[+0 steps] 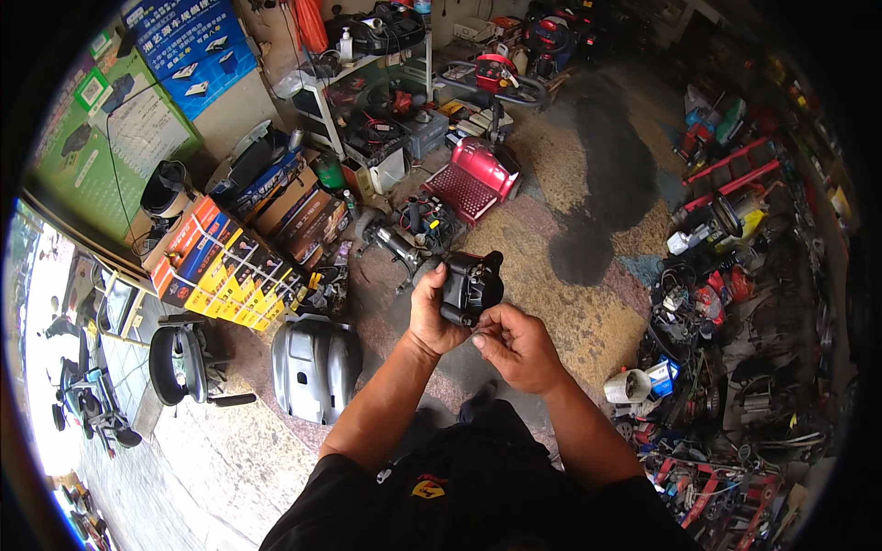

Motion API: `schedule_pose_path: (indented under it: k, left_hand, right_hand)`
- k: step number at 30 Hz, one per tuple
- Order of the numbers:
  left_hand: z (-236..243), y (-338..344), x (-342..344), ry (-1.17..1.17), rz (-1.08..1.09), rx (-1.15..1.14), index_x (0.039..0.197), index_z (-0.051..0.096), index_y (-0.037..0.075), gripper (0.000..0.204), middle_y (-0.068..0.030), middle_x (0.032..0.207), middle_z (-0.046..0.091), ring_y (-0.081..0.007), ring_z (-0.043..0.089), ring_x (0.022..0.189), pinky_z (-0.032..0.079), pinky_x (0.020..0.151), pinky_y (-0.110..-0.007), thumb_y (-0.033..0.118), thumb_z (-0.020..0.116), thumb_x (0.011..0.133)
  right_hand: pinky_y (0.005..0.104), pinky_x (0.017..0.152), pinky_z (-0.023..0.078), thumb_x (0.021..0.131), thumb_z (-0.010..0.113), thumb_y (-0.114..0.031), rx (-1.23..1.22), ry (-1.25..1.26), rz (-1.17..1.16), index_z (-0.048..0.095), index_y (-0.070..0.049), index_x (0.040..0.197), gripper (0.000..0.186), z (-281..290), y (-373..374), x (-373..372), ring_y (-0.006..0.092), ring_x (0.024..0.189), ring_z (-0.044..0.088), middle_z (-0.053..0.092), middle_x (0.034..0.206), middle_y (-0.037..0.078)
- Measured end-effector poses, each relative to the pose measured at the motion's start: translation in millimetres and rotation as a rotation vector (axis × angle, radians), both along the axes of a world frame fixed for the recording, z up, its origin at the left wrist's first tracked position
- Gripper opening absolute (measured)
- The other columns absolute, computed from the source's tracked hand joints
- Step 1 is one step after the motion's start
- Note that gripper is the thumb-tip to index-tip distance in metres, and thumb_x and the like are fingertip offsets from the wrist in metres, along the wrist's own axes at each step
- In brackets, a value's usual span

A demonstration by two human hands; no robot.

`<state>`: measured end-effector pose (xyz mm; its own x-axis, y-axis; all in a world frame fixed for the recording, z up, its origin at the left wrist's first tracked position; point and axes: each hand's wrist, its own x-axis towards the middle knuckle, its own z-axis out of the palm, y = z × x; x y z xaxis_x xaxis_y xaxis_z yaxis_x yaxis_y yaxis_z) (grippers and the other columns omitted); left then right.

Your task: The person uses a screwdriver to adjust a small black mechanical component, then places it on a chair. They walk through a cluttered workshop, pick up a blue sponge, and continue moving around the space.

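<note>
My left hand (430, 312) grips a black plastic component (470, 285) with a rounded, ribbed housing, held up at chest height in the middle of the view. My right hand (514, 344) is closed in a pinch at the component's lower right end; whatever is between thumb and forefinger is too small to make out. On the floor behind the component lie a metal scooter part (395, 243) and a tangle of wires and black parts (432, 220).
A grey plastic panel (317, 372) and a black seat-like part (179, 363) lie to the left, near cardboard boxes (220, 262). Ahead are a magenta scooter body (473, 179) and a metal shelf (326, 106). Jumbled parts and red ladder-like frames (726, 174) line the right side.
</note>
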<state>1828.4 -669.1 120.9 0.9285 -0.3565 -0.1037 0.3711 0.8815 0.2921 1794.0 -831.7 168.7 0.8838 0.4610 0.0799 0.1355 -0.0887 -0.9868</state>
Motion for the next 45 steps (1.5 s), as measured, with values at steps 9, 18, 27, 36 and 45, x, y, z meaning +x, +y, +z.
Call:
schedule_pose_path:
  k: [9, 18, 27, 36, 45]
  left_hand:
    - [-4, -48, 63, -0.121, -0.028, -0.22, 0.121, 0.059, 0.005, 0.068, -0.0166, 0.101, 0.065, -0.0329, 0.061, 0.084, 0.05, 0.071, -0.043, 0.06, 0.054, 0.081]
    - [-3, -81, 124, -0.191, -0.148, -0.241, 0.127, 0.055, 0.005, 0.079, -0.0158, 0.095, 0.061, -0.0291, 0.053, 0.075, 0.044, 0.06, -0.04, 0.066, 0.052, 0.076]
    - [15, -136, 211, -0.325, 0.221, 0.661, 0.132, 0.048, -0.002, 0.061, -0.0095, 0.114, 0.06, -0.0191, 0.06, 0.101, 0.048, 0.091, -0.031, 0.018, 0.07, 0.079]
    - [34, -179, 289, -0.561, 0.423, 1.028, 0.133, 0.035, -0.005, 0.079, -0.0136, 0.112, 0.057, -0.0191, 0.057, 0.105, 0.047, 0.093, -0.032, 0.001, 0.079, 0.068]
    - [33, -189, 356, -0.623, 0.52, 1.046, 0.129, 0.043, -0.003, 0.074, -0.0157, 0.108, 0.061, -0.0229, 0.064, 0.098, 0.052, 0.087, -0.034, 0.012, 0.082, 0.067]
  right_hand:
    - [0.0209, 0.063, 0.047, 0.089, 0.065, -0.002, -0.048, -0.072, 0.14, 0.058, 0.002, 0.1, 0.014, 26, -60, 60, 0.0046, 0.071, 0.054, 0.061, 0.084, 0.002]
    - [0.0245, 0.063, 0.049, 0.087, 0.067, -0.005, -0.073, -0.117, 0.054, 0.059, 0.002, 0.097, 0.014, 28, -104, 111, 0.0078, 0.068, 0.058, 0.063, 0.079, 0.005]
    - [0.0265, 0.059, 0.051, 0.096, 0.059, -0.012, 0.113, 0.245, -0.121, 0.056, -0.001, 0.1, 0.013, -7, -136, 197, 0.0123, 0.065, 0.061, 0.061, 0.078, 0.005]
    - [0.0347, 0.058, 0.054, 0.097, 0.06, -0.022, 0.597, 0.515, -0.085, 0.057, -0.002, 0.103, 0.021, -35, -183, 290, 0.0203, 0.064, 0.063, 0.062, 0.078, 0.008]
    - [0.0362, 0.057, 0.053, 0.096, 0.061, -0.027, 0.695, 0.551, -0.053, 0.057, -0.004, 0.103, 0.025, -34, -188, 350, 0.0223, 0.067, 0.062, 0.058, 0.078, 0.006]
